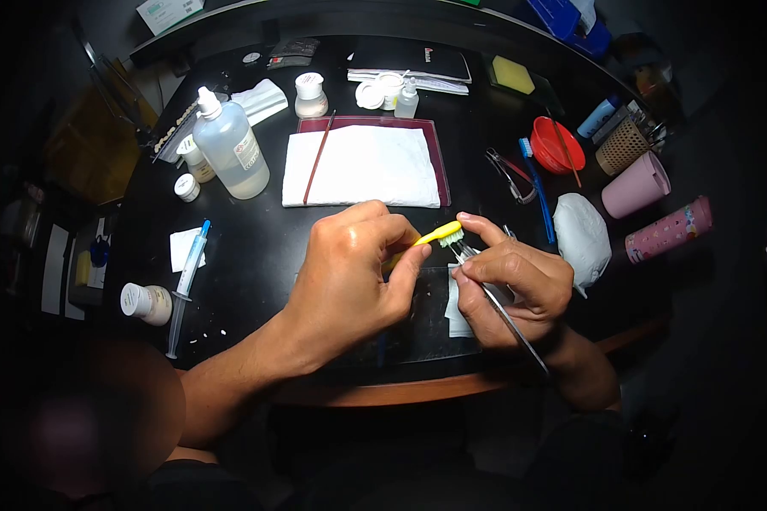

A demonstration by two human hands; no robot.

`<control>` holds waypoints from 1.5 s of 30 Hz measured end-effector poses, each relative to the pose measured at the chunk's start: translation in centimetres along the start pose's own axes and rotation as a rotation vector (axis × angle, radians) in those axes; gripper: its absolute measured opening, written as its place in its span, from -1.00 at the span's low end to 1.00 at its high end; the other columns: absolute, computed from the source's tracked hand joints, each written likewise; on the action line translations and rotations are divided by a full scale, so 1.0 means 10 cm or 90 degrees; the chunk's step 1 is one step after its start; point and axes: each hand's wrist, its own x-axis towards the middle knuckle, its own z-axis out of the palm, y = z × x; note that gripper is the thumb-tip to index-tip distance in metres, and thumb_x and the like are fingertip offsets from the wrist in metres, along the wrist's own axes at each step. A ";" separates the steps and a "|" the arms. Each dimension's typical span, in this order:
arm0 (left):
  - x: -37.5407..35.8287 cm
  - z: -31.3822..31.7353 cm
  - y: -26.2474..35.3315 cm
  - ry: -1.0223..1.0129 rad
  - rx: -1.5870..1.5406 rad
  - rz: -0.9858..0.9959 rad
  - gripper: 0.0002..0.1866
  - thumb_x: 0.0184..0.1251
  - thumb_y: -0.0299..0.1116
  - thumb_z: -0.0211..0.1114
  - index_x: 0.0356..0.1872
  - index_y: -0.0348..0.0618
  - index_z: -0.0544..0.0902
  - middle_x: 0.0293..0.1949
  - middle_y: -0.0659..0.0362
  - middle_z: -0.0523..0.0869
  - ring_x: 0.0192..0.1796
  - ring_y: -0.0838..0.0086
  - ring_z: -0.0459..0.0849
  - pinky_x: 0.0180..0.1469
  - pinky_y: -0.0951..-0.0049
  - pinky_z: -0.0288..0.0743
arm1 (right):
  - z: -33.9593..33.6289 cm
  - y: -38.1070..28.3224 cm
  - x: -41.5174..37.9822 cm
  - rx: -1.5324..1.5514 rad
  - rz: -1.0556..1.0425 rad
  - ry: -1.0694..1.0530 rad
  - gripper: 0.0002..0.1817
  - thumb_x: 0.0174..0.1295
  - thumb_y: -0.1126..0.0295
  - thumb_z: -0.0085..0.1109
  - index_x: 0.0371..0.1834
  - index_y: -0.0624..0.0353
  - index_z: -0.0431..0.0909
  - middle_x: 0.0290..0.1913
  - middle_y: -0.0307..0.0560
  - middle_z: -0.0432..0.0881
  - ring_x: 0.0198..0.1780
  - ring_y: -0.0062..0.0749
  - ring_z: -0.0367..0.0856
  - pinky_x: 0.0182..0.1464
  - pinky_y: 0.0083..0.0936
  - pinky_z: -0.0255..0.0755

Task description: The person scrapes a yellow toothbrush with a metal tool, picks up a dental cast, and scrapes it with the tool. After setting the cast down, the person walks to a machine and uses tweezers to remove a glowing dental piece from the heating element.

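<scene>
My left hand [341, 272] is closed around the handle of a yellow toothbrush [441, 232], whose bristles point down. My right hand [524, 285] pinches a slender metal instrument [513, 325]; its upper end meets the bristles, and I cannot make out its tip shape. The right index finger reaches up beside the brush head. Just beyond both hands lies a folded white paper towel [375, 166] on a maroon board [441, 166], with a thin brown brush [320, 162] across its left side. Below the right hand, white paper [458, 315] is partly covered.
To the left stand a large dropper bottle [247, 170], a syringe [190, 260] and a lidded jar [147, 304]. On the right are a red bowl [544, 140], a blue toothbrush [540, 196], a white lump [581, 230] and a pink cup [635, 187]. The wooden table edge [383, 395] is near me.
</scene>
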 end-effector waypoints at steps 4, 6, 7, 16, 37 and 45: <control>0.00 0.02 -0.03 0.020 0.003 0.021 -0.92 0.24 -0.57 0.56 -0.35 -0.35 0.80 -0.46 0.07 0.70 -0.47 0.40 0.68 -0.43 0.38 0.46 | 0.00 0.00 0.00 -0.002 0.004 -0.007 -0.78 0.02 0.82 0.24 -0.27 0.37 0.67 -0.46 0.01 0.76 -0.44 -0.37 0.78 0.34 0.23 0.64; -0.01 0.04 -0.05 0.028 0.003 0.029 -0.92 0.23 -0.58 0.57 -0.35 -0.33 0.80 -0.48 0.10 0.69 -0.48 0.46 0.64 -0.45 0.41 0.41 | -0.01 -0.01 0.00 -0.001 0.010 -0.007 -0.79 0.02 0.82 0.24 -0.28 0.37 0.67 -0.46 0.02 0.76 -0.44 -0.37 0.79 0.34 0.22 0.64; -0.01 0.03 -0.05 0.027 0.002 0.028 -0.92 0.23 -0.58 0.57 -0.35 -0.33 0.80 -0.48 0.10 0.69 -0.48 0.46 0.64 -0.45 0.41 0.41 | -0.01 -0.01 0.00 -0.001 0.010 -0.006 -0.79 0.02 0.81 0.24 -0.29 0.37 0.67 -0.46 0.02 0.76 -0.45 -0.36 0.79 0.34 0.22 0.64; -0.01 0.04 -0.06 0.023 0.002 0.028 -0.92 0.22 -0.58 0.57 -0.34 -0.33 0.80 -0.47 0.10 0.69 -0.48 0.46 0.64 -0.44 0.42 0.42 | -0.01 -0.01 0.01 -0.006 0.015 -0.007 -0.83 -0.03 0.78 0.24 -0.37 0.34 0.65 -0.50 0.00 0.72 -0.48 -0.33 0.76 0.32 0.18 0.68; -0.01 0.02 -0.01 0.004 0.002 0.010 -0.92 0.26 -0.58 0.53 -0.31 -0.39 0.80 -0.41 -0.01 0.71 -0.43 0.23 0.75 -0.38 0.29 0.58 | 0.03 -0.02 0.01 -0.029 0.027 0.023 -0.88 -0.05 0.72 0.29 -0.45 0.31 0.63 -0.54 -0.05 0.66 -0.50 -0.27 0.75 0.29 0.06 0.74; -0.01 0.01 0.01 0.004 0.009 0.008 -0.93 0.26 -0.58 0.53 -0.31 -0.39 0.80 -0.41 0.00 0.71 -0.44 0.23 0.75 -0.39 0.28 0.57 | 0.02 -0.01 0.01 -0.027 0.029 0.024 -0.88 -0.06 0.72 0.28 -0.46 0.31 0.62 -0.55 -0.04 0.65 -0.52 -0.28 0.72 0.29 0.06 0.73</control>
